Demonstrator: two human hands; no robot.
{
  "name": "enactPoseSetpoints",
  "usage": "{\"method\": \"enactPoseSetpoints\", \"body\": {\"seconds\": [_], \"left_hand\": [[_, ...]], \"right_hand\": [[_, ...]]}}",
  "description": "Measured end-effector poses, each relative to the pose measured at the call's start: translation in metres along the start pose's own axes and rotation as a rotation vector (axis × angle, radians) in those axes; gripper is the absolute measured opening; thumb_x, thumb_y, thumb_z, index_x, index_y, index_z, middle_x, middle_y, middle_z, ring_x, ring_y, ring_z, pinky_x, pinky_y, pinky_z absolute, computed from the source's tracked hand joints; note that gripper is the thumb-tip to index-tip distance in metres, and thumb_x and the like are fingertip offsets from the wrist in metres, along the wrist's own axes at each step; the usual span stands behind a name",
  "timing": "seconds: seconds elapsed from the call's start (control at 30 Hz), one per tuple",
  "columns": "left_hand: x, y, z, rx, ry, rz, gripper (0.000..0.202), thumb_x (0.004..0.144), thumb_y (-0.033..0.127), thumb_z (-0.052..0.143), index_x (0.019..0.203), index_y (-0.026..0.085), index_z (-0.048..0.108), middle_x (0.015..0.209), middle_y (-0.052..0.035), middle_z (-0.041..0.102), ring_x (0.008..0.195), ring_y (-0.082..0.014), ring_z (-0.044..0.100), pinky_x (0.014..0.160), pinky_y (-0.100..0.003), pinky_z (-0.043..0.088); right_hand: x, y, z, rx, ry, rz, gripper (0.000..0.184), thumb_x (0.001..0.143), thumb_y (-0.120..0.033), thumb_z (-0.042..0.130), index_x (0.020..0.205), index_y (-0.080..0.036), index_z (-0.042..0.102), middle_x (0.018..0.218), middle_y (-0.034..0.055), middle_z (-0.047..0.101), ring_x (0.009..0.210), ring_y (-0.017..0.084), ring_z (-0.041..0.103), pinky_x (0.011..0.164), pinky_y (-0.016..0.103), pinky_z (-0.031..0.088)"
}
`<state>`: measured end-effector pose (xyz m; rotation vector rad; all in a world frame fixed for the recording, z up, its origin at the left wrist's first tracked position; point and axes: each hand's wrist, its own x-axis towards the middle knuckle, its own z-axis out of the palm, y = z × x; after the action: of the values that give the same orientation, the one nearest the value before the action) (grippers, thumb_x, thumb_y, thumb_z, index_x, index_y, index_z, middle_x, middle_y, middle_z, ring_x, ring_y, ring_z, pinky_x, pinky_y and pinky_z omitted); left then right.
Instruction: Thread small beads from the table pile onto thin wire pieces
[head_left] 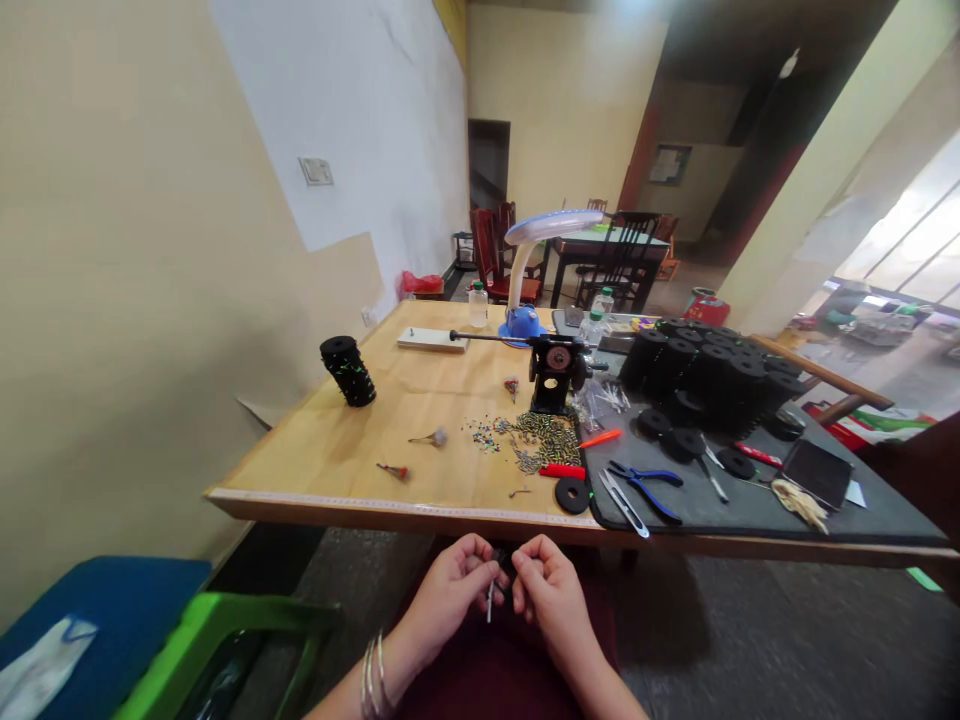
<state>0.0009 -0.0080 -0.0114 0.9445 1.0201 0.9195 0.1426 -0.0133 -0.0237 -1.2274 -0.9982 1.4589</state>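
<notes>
Both hands are held close together over my lap, just in front of the table edge. My left hand (466,580) is closed around a thin pale stick (490,602) that points downward. Beside it, my right hand (541,578) has its thumb and fingers pinched together; whatever they may hold is too small to tell. Something dark shows between the two hands. On the table nearest to them lie a black foam ring (572,495), a small hook-like piece (518,492), a red-handled tool (562,471) and a pile of small striped pieces (547,438).
A black clamp-like device (556,372) and a blue desk lamp (521,322) stand mid-table. Blue pliers (651,482) and a utility knife (624,503) lie on the grey mat (712,522). Stacked black foam rolls (705,375) stand right, another roll (348,371) left. A green chair (225,640) is lower left.
</notes>
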Motion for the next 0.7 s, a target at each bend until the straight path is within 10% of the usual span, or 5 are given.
{"method": "enactPoseSetpoints", "body": {"seconds": [0.7], "left_hand": [[0.0016, -0.0091, 0.0009, 0.165, -0.044, 0.119, 0.026, 0.077, 0.038, 0.062, 0.072, 0.018, 0.045, 0.055, 0.0056, 0.051, 0.046, -0.0094, 0.051, 0.045, -0.021, 0.04]], "right_hand": [[0.0012, 0.0026, 0.0008, -0.151, -0.043, -0.057, 0.036, 0.075, -0.053, 0.06, 0.071, -0.019, 0.05, 0.038, -0.0077, 0.049, 0.03, 0.005, 0.032, 0.035, 0.017, 0.022]]}}
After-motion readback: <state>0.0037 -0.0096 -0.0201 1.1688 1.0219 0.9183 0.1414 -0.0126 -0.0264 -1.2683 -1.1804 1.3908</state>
